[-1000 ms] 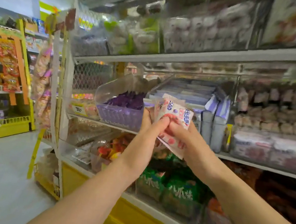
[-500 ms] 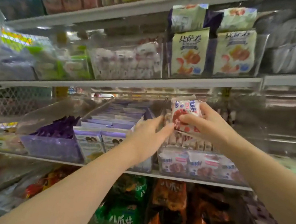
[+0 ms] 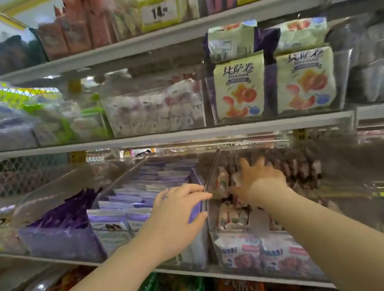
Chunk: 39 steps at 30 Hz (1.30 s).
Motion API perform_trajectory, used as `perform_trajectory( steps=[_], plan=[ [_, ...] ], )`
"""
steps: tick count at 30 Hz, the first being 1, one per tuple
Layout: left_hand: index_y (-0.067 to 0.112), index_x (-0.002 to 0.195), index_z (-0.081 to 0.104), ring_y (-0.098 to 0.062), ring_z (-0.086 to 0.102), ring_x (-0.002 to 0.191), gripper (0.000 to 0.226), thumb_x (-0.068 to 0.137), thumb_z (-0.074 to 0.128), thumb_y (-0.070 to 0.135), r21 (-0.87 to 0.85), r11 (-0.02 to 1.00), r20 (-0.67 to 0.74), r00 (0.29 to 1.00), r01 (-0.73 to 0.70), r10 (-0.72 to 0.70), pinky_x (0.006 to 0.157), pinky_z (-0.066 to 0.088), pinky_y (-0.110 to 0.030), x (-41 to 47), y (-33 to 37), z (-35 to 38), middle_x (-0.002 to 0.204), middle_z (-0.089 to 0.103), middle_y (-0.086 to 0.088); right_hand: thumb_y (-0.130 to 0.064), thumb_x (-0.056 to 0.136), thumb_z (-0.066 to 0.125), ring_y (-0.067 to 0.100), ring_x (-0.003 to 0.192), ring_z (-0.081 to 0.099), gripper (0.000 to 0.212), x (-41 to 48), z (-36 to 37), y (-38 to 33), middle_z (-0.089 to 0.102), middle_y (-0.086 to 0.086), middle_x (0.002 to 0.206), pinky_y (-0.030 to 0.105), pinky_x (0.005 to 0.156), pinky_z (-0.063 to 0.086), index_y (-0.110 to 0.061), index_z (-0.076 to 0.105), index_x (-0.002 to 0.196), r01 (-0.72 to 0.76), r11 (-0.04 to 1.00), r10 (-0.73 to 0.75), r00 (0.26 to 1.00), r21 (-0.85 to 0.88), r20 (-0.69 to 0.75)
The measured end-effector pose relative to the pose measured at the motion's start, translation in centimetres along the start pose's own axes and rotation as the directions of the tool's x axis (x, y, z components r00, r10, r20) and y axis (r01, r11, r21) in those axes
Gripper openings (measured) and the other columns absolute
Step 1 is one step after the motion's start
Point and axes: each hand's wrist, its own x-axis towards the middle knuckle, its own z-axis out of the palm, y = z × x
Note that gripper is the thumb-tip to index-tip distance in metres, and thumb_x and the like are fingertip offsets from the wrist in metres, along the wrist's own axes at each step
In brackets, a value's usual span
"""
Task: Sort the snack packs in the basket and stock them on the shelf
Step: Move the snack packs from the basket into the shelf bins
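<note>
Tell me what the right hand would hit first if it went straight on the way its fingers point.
Most likely the rows of snack packs further back in the clear bin; the right hand points deeper into it, low over them. Depth is unclear.

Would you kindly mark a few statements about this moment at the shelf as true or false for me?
1. The right hand reaches into the clear bin that holds red-and-white snack packs. True.
2. The left hand grips a snack pack. False: it holds nothing, and its fingers lie relaxed at the clear divider.
3. A yellow-edged price tag on an upper shelf reads 14. True.
4. The purple packs sit to the right of the red-and-white ones. False: they sit to the left, across the divider.
5. The bags with an orange picture stand on the shelf below the hands. False: they stand on the shelf above.
</note>
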Motion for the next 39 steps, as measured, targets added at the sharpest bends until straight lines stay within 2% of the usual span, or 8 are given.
perform_trajectory(
  steps=[4,8,13,17,21,29,33,39],
  plan=[
    [0.036,0.136,0.049,-0.001,0.034,0.13,0.038,0.098,0.049,0.03,-0.083,0.995,-0.049,0.997,-0.056,0.052,0.112,0.03,-0.034,0.2,-0.4,0.4,0.137,0.039,0.02,-0.065,0.089,0.037,0.041,0.128,0.037,0.062,-0.6,0.0,1.6,0.031,0.016,0.143,0.05,0.099,0.039,-0.034,0.025,0.141,0.152,0.986,-0.156,0.986,0.066,0.06],
    [0.035,0.13,0.055,0.002,0.039,0.124,0.034,0.097,0.05,0.025,-0.154,0.986,-0.105,0.993,-0.064,0.048,0.11,0.033,-0.037,0.2,-0.7,1.0,0.131,0.042,0.022,-0.079,0.081,0.035,0.036,0.147,0.0,0.084,-1.5,0.1,2.7,0.008,0.01,0.16,0.054,0.114,0.012,-0.045,-0.003,0.147,0.31,0.949,-0.313,0.925,0.047,0.214],
    [0.032,0.13,0.057,0.0,0.041,0.123,0.035,0.097,0.05,0.022,-0.166,0.982,-0.11,0.992,-0.085,0.067,0.109,0.035,-0.038,0.2,-0.8,1.1,0.132,0.044,0.019,-0.063,0.089,0.041,0.034,0.142,0.022,0.074,-1.0,1.0,3.3,0.007,0.005,0.159,0.043,0.107,0.033,-0.046,-0.003,0.145,0.506,0.86,-0.499,0.861,-0.069,0.098],
    [0.033,0.132,0.054,-0.002,0.04,0.126,0.037,0.097,0.049,0.023,-0.142,0.986,-0.103,0.992,-0.086,0.071,0.11,0.034,-0.037,0.1,-1.0,1.3,0.135,0.042,0.018,-0.05,0.094,0.044,0.03,0.126,0.039,0.054,0.0,1.7,3.0,0.029,0.003,0.146,0.045,0.09,0.047,-0.04,0.023,0.143,0.421,0.889,-0.435,0.899,-0.179,-0.044],
    [0.033,0.133,0.053,-0.003,0.04,0.126,0.038,0.097,0.049,0.023,-0.143,0.987,-0.105,0.992,-0.079,0.064,0.111,0.034,-0.037,0.0,-0.9,1.5,0.136,0.042,0.018,-0.051,0.094,0.046,0.034,0.129,0.037,0.052,1.2,1.7,2.1,0.03,0.006,0.146,0.052,0.097,0.04,-0.037,0.031,0.141,0.314,0.931,-0.331,0.941,-0.184,-0.071],
    [0.036,0.137,0.048,-0.013,0.053,0.111,0.042,0.097,0.051,0.025,-0.133,0.988,-0.067,0.996,-0.072,0.064,0.101,0.043,-0.042,-0.1,-1.0,1.4,0.141,0.039,0.019,-0.065,0.076,0.063,0.026,0.139,0.031,0.086,1.9,0.0,4.7,0.012,-0.005,0.158,0.04,0.106,0.037,-0.05,0.013,0.145,0.358,0.933,-0.359,0.917,0.036,0.171],
    [0.034,0.136,0.05,-0.01,0.045,0.123,0.042,0.096,0.051,0.023,-0.13,0.989,-0.129,0.99,-0.078,0.061,0.107,0.038,-0.042,0.1,-1.1,1.8,0.141,0.041,0.016,-0.061,0.087,0.049,0.026,0.139,0.026,0.077,1.2,1.2,5.3,0.014,-0.006,0.155,0.041,0.102,0.04,-0.047,0.001,0.146,0.464,0.864,-0.457,0.886,-0.196,0.085],
    [0.035,0.136,0.05,-0.009,0.04,0.127,0.042,0.095,0.051,0.024,-0.132,0.987,-0.149,0.986,-0.093,0.073,0.111,0.031,-0.038,-0.2,-1.3,2.4,0.14,0.041,0.017,-0.061,0.088,0.044,0.026,0.122,0.047,0.069,2.1,1.7,4.5,0.034,0.003,0.143,0.037,0.078,0.051,-0.03,0.023,0.146,0.528,0.747,-0.601,0.796,-0.405,-0.07]
  ],
)
